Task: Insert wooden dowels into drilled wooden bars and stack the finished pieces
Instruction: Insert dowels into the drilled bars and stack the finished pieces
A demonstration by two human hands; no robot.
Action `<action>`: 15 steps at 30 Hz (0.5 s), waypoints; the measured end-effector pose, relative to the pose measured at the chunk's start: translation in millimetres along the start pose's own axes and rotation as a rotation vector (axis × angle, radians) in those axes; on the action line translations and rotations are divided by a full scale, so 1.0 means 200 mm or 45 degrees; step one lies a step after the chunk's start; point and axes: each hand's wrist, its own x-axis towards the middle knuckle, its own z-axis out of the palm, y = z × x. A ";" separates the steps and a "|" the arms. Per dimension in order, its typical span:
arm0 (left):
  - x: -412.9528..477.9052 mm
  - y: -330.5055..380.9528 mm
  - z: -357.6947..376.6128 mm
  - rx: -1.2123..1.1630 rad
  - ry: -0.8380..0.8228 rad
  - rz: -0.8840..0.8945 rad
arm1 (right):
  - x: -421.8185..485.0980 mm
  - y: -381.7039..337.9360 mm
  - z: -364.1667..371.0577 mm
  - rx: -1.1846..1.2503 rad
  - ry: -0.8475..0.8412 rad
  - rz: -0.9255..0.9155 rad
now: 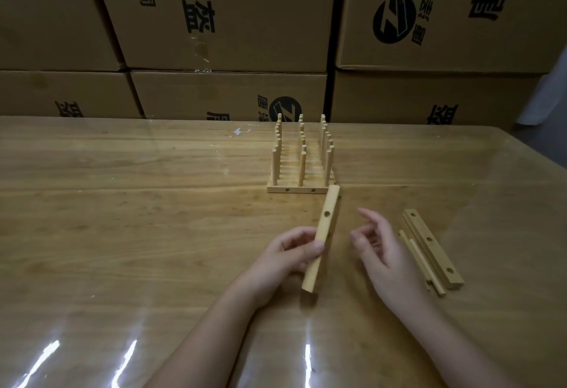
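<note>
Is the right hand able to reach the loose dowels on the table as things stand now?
Probably yes. The right hand holds nothing, and the dowels lie just beside it on the table, with nothing between them.

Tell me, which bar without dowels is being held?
The bar in the left hand, pinched near its middle; the other bare bar lies flat on the table beside the right hand, untouched.
</note>
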 end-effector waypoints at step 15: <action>0.05 0.02 -0.08 -0.977 0.308 -0.103 | 0.05 0.14 -0.05 -1.347 -0.050 0.081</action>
